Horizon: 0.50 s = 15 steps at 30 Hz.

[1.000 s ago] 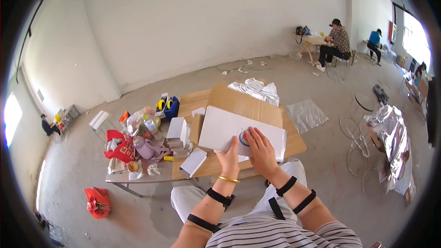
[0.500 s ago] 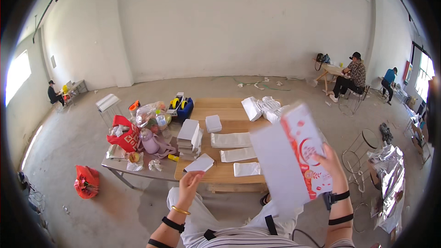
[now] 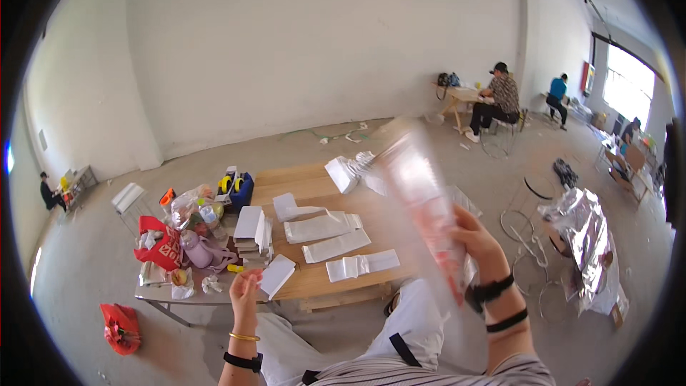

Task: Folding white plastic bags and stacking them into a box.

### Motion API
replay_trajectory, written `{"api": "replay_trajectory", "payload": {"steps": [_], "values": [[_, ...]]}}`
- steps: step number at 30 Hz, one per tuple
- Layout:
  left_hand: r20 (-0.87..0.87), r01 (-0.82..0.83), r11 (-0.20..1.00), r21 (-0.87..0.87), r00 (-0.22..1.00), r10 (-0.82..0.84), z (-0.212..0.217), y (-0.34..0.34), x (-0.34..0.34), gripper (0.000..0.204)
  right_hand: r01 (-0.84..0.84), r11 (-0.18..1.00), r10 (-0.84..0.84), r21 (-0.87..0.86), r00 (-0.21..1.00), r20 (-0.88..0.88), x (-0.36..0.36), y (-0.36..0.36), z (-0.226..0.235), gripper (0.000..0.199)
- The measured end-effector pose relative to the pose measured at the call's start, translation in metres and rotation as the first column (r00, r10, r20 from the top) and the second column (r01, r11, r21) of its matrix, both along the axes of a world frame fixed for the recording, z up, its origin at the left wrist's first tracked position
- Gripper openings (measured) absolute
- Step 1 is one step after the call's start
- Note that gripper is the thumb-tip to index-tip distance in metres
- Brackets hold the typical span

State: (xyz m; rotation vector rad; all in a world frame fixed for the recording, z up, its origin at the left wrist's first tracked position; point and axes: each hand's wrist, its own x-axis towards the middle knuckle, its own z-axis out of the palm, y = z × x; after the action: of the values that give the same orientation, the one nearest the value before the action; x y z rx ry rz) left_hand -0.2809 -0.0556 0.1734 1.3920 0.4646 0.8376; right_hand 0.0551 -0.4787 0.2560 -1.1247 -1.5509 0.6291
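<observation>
My right hand [image 3: 475, 239] grips a flat white-and-red printed package [image 3: 425, 214] by its right edge, held up over the right part of the wooden table [image 3: 286, 180]. The package is tilted and smeared by motion, so its exact kind is unclear. My left hand [image 3: 246, 287] is low at the table's front edge, its fingers pinched at the left edge of a white card [image 3: 278, 275]. Whether they hold the card or some small thing cannot be made out. Several flat white strips [image 3: 336, 246] lie across the wood, some folded.
Left of the strips stand a stack of white cards [image 3: 250, 229] and a blue tape dispenser [image 3: 238, 189]. A red bag [image 3: 157, 243] and a lilac bottle [image 3: 196, 246] crowd the left side. Silver foil [image 3: 582, 250] covers something at right. Other people sit working farther off.
The view has swung right. My right hand has turned the package from facing me to nearly edge-on. My left hand has shifted to the card's left edge. The strips lie differently.
</observation>
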Motion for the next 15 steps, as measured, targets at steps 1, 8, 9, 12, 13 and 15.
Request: {"api": "replay_trajectory", "payload": {"steps": [1,8,9,12,13,15], "values": [[-0.013,-0.01,1.0,-0.001,1.0,0.01,0.002,0.007,-0.008,0.018,0.744,0.667,-0.673,-0.045,0.627,0.394,-0.053,0.02,0.033,0.055],[0.051,0.065,0.963,0.261,0.995,-0.081,0.069,0.02,0.014,0.023,0.606,0.795,-0.605,-0.03,0.796,0.025,-0.056,0.009,0.033,0.062],[0.049,0.041,0.965,0.26,0.997,-0.055,0.08,0.019,0.013,0.022,0.727,0.684,-0.653,-0.055,0.644,0.398,-0.048,0.015,0.031,0.059],[0.056,0.022,0.95,0.311,0.998,-0.042,0.11,0.02,0.011,0.023,0.718,0.696,-0.592,-0.018,0.587,0.552,-0.044,0.014,0.037,0.057],[0.059,0.04,0.931,0.363,0.996,-0.066,0.121,0.018,0.012,0.023,0.716,0.697,-0.597,0.041,0.549,0.585,-0.04,0.011,0.032,0.056],[0.034,0.048,0.937,0.347,0.997,-0.063,0.151,0.007,0.019,0.027,0.712,0.684,-0.621,0.158,0.456,0.637,-0.038,0.001,0.018,0.055]]}}
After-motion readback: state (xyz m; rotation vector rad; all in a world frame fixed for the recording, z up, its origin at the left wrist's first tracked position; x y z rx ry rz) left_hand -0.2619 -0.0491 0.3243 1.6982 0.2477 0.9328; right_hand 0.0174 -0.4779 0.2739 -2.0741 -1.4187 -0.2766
